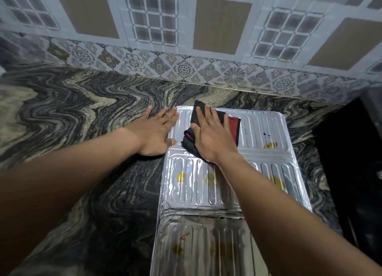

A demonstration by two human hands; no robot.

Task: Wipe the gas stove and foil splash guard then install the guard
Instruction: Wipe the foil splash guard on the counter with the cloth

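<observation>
Foil splash guard wiped flat on the stone countertop

The swirled dark countertop (72,114) is backed by a patterned tiled wall (223,23). The foil splash guard (266,127) is laid flat on the countertop's right half, and its three ribbed panels run from the near edge towards the back edge, stopping short of the wall. A black object (347,162) is seen just beside the guard at the right edge (too dark to identify). The left hand (154,133) is spread flat with straight fingers on the stone, its fingertips and thumb touching the far panel's left rim. The right hand (213,139) is pressed flat, fingers straight, on a black and red cloth (232,127) on the far panel. Yellow stains (181,176) are seen on the middle panel, and brown ones on the nearest panel.
</observation>
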